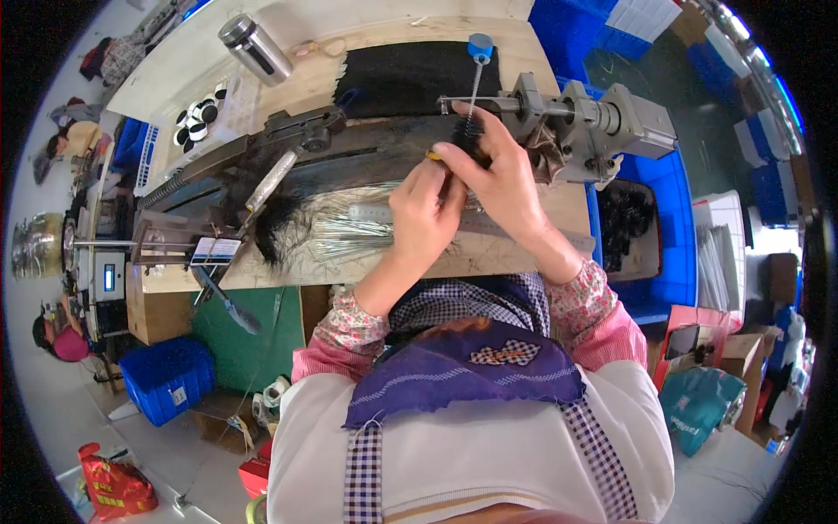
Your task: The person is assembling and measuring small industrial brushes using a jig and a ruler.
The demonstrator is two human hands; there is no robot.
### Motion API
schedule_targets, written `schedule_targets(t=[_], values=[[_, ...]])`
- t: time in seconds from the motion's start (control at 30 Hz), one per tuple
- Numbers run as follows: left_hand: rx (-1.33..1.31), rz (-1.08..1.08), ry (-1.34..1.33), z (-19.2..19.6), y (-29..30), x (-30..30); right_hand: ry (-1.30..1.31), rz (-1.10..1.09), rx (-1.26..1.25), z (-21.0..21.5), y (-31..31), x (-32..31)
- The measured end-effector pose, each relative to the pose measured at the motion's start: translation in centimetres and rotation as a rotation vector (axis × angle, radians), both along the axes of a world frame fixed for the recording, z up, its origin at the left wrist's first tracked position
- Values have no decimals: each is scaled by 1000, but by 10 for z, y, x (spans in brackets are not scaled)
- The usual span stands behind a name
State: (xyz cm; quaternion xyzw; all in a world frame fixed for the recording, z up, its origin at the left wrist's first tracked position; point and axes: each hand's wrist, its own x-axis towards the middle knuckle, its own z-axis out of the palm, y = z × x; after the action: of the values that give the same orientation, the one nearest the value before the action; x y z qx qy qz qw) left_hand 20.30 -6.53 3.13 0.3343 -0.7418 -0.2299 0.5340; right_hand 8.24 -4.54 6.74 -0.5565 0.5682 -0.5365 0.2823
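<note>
Over the bench, my right hand [506, 179] is closed, with thumb and fingers round a twisted-wire brush with black bristles [470, 129]. The brush's bare wire runs away from me toward a round blue piece [480, 45] at the far side. My left hand [425, 208] meets it from the left, fingers bent together; what they pinch is hidden. A small yellow thing [433, 155] shows between the two hands. Just right of my right hand stands a grey motor-driven machine [602, 118] with a metal shaft. Many thin metal wires [349, 231] lie beside my left hand.
A black cloth [393, 74] lies at the back of the bench. Further left are a steel flask [255, 51], a tray [229, 118] of black-and-white round pieces and a long metal lever [244, 153]. Loose black bristles [278, 229] lie left; a blue bin [672, 227] stands right.
</note>
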Motion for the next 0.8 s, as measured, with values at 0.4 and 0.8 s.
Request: schedule_targets(t=[0.4,0.8], values=[[815,-211,586,9,-13,12,-1243,393,142,-10,2,-41],[917,-284,660,5,-9,14,-370,33,-112,-24,15,-49]])
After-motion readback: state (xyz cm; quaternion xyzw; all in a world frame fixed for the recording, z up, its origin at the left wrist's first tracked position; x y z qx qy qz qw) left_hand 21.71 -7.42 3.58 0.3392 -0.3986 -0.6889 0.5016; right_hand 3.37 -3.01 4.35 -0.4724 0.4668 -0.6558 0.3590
